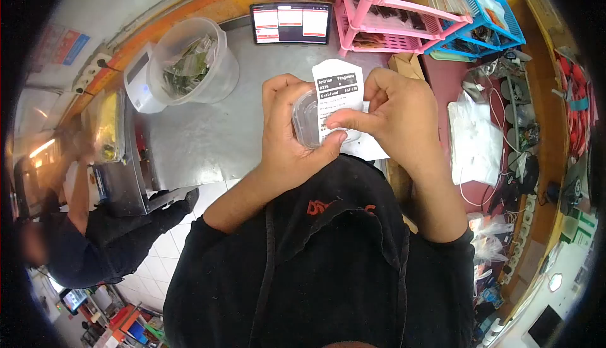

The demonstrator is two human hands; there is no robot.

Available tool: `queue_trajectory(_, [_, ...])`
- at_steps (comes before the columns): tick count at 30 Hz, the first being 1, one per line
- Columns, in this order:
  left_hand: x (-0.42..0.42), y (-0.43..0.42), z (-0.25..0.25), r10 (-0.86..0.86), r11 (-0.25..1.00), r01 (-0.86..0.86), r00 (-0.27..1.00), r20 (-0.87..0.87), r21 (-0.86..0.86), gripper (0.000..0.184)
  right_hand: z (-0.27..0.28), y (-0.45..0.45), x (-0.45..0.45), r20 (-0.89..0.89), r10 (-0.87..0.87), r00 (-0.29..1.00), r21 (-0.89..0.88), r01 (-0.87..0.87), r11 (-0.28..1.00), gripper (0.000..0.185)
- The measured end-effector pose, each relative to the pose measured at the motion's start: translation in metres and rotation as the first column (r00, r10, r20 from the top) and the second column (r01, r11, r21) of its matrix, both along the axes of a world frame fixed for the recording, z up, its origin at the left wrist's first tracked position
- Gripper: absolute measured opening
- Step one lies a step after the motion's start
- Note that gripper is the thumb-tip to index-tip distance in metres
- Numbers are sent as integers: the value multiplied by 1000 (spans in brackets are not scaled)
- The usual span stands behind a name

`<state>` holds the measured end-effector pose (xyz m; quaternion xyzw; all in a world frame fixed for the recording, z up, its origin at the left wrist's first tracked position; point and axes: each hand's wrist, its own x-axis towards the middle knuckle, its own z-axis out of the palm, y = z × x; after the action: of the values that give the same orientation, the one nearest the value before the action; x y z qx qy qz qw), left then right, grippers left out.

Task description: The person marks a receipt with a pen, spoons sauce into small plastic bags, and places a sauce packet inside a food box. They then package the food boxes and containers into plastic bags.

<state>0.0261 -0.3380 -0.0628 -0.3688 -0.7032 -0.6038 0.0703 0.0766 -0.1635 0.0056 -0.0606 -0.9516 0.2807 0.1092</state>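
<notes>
A clear plastic food container [305,119] sits in my left hand [282,135], with the fingers curled round its far left side and the thumb along its near edge. A printed paper receipt [338,82] with black header bands lies across the container's right part. My right hand [399,117] is closed at the receipt's right side, its thumb lying over the print. How far the paper is attached to the container cannot be seen. Both hands are in front of my chest, above the near edge of the metal table [189,136].
A clear bucket of green-looking packets [221,64] stands at the back left beside a white device [139,86]. A tablet [291,23] stands at the back. Pink [404,17] and blue racks [505,17] are at the back right. White plastic bags [475,143] lie right. A co-worker [82,247] is at left.
</notes>
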Motion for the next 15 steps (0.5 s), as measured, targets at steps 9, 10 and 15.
queue_trajectory(9, [-3, 1, -6, -182, 973, 161, 975, 124, 164, 65, -32, 10, -5, -229, 115, 967, -342, -191, 920, 58])
queue_trajectory(10, [-1, 2, -4, -190, 972, 168, 974, 124, 165, 65, -37, 12, -3, -196, 128, 972, -526, -214, 823, 62])
queue_trajectory(15, [6, -2, 2, -377, 906, 227, 814, 441, 357, 65, -58, 22, 11, -261, 222, 939, -909, -317, 272, 80])
